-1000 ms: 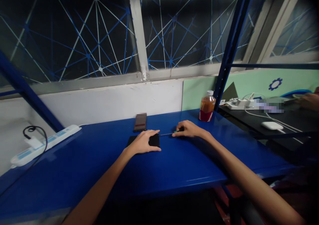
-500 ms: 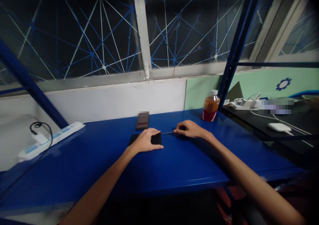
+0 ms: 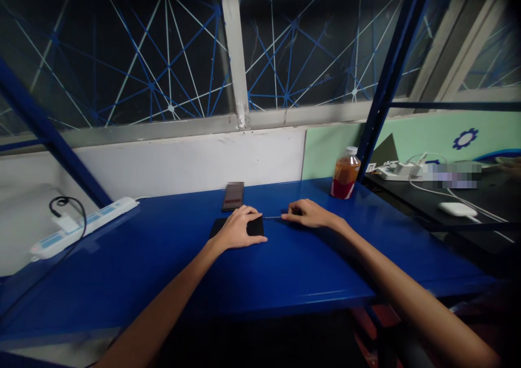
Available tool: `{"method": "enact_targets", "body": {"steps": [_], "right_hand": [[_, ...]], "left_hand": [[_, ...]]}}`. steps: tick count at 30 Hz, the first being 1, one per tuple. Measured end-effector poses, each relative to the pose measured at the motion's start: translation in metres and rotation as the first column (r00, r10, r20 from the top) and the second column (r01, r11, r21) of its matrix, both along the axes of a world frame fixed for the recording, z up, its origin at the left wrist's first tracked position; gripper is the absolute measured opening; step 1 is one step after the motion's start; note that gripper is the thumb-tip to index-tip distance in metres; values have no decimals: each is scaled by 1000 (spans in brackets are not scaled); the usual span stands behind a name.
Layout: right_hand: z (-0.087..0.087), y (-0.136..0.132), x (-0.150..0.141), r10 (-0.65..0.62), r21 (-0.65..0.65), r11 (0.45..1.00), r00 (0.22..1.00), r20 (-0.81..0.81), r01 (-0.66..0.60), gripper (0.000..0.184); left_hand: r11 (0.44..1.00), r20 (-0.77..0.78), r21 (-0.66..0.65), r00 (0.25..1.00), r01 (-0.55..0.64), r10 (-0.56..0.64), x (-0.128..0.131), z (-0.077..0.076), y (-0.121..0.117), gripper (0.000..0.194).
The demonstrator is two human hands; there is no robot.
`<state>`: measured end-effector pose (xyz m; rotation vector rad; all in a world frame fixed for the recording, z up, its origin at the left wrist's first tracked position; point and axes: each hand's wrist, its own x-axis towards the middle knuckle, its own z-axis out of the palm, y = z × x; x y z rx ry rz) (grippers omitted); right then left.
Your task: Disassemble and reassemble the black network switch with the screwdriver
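My left hand [image 3: 240, 229] lies over a flat black rectangular object [image 3: 255, 227] on the blue table. Its fingers reach along the far side and the thumb along the near edge, gripping it down. What exactly the black object is, I cannot make out. My right hand [image 3: 306, 214] pinches a thin tool with a straight metal shaft [image 3: 273, 217], which looks like a slim screwdriver. Its handle is hidden in the fingers. The shaft points left, its tip at or very near the far right corner of the black object. Just behind my left hand lies a phone [image 3: 233, 195].
A bottle of orange-brown drink [image 3: 345, 173] stands at the back right of the blue table [image 3: 285, 276]. At the left lies a white power strip [image 3: 87, 228] with a black cable. A neighbouring black desk [image 3: 411, 194] carries cables and a white charger case [image 3: 457, 209].
The view has shifted slightly, so everything sits a little further right. Both hands keep their grips; the right hand's fingers have turned slightly around the tool, hiding the green bit seen earlier.
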<state>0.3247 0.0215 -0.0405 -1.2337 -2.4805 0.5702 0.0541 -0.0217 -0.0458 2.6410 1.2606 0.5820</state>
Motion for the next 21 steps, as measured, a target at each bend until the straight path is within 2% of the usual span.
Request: {"method": "enact_targets", "body": {"steps": [5,10,15,21], "right_hand": [[2,-2,-2,4,-63,998,999,48,-1,57],[1,-1,0,-5,77,997,994,113,-4,50],[-2,-1,1,-4,163,986,989,150,-20,44],[0,-3,-1,-28,160,987,984,175,-1,39]], "left_hand": [[999,27,33,1000,15,-16,1,-3,2,65],[999,21,26,999,28,-28,1,-3,4,66],[1000,-1,15,1000,20,-20,0,-1,3,67],[1000,-9,-1,1000,14,-14,1,1,0,68]]}}
